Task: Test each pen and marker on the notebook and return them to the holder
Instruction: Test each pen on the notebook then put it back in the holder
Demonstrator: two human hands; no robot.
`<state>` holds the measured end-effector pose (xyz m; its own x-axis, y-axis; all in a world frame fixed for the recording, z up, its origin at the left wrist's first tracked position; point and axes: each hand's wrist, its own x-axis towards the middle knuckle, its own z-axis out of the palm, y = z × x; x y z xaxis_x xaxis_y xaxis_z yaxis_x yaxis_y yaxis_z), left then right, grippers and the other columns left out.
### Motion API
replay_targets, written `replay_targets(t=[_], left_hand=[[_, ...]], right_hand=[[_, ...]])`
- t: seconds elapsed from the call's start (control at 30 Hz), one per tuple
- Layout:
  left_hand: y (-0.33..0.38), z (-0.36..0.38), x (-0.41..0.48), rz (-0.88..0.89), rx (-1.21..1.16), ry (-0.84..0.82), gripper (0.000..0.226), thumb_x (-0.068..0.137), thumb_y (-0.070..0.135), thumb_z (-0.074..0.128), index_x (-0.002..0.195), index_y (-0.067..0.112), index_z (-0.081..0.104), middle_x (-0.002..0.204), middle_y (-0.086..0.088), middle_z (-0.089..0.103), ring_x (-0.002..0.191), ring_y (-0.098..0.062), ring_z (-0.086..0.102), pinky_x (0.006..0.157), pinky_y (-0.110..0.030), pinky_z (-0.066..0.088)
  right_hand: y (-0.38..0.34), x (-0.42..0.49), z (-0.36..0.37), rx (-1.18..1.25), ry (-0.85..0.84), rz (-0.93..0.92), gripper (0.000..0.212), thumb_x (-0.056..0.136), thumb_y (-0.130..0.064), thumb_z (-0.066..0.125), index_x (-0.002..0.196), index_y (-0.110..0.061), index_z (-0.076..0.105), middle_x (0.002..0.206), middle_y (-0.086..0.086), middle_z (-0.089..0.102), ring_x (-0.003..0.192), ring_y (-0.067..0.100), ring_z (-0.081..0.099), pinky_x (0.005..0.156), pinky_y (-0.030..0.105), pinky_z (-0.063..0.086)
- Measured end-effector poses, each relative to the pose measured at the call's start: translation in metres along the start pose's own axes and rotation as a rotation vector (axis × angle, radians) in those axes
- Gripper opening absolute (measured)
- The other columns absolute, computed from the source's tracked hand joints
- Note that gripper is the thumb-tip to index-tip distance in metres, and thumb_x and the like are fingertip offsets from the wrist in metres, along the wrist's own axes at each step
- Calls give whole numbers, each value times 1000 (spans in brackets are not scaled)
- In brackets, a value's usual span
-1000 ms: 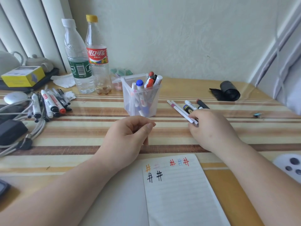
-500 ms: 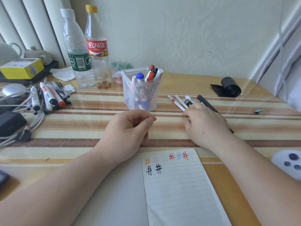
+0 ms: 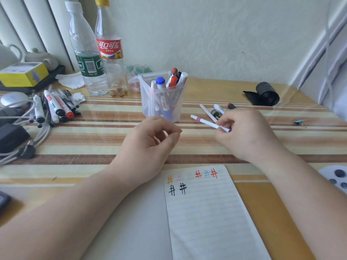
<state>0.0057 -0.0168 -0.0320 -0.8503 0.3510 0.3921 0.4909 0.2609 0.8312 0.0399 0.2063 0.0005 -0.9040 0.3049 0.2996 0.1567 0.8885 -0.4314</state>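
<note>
Pinching the white pen (image 3: pixel 206 122) near its purple end, our right grip (image 3: pixel 246 134) is curling fingers and thumb round it, just right of the holder (image 3: pixel 148 107) on the counter (image 3: pixel 93 139); the pen's long axis is running from the grip away and leftward, its free end pointing toward the holder's foot. Our left grip (image 3: pixel 150 145) is hovering loosely curled and holding nothing, between the holder and the notebook (image 3: pixel 206 222); it is sitting beside the pen's free end, so we are judging it well placed to take a cap. The notebook is lying nearer to us than both grips, its marked page just inward of the right wrist. We are failing to tell whether the purple end is a cap or a nib, or whether the pen is touching the counter; the right grip is covering part of the loose pens (image 3: pixel 216 113) beyond it; the notebook is running off the bottom edge.
</note>
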Motion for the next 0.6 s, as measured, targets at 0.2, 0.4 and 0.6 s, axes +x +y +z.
replay_targets(t=[0.2,0.4,0.6], left_hand=[[0,2,1,105,43,-31,15,91,18,72,103,27,69,100,9,61,84,-13,62,70,-13,47],[-1,1,0,201,134,-69,9,95,31,66,86,32,66,78,11,58,72,-12,54,66,-20,44],[4,1,-3,184,97,-59,7,94,43,63,93,37,66,71,11,60,66,-15,57,62,-22,47]], right_hand=[[-1,-18,-25,652,-51,83,21,85,-4,67,71,-17,75,51,-9,57,45,9,44,49,20,35],[-9,-22,-33,1134,-161,156,38,92,8,54,63,-9,73,59,10,53,51,17,37,42,25,20],[-6,-21,-21,1226,-87,291,11,84,1,61,73,0,61,59,7,52,51,15,37,39,21,22]])
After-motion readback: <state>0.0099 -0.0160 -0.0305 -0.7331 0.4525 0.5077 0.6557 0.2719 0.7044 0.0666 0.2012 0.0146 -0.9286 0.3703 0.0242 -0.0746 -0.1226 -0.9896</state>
